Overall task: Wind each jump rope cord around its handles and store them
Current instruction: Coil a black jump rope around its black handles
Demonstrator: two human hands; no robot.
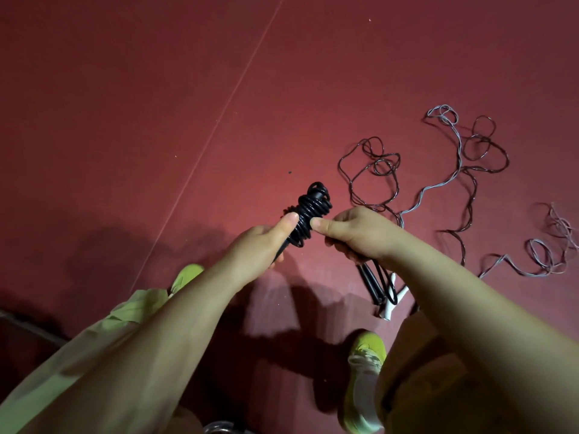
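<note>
Our left hand (266,236) grips the black jump rope (308,214) handles; our right hand (354,233) pinches the cord's last turn. We should keep it taut and tuck the end, while two loose ropes (470,170) wait on the floor (156,104).

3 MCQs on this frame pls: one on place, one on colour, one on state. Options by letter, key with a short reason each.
1. Where do the loose cords lie?
A. on the red floor, beyond the right hand
B. draped over the left arm
C. inside a box

2. What colour is the rope in the hands?
A. white
B. black
C. yellow

3. What state is the black jump rope in?
A. stretched out straight
B. lying untouched on the floor
C. wound in coils around its handles

Key: 1 A, the cords sprawl on the floor past the right hand. 2 B, the coils are black. 3 C, coils wrap the handles, gripped by the left hand and right hand.
</note>
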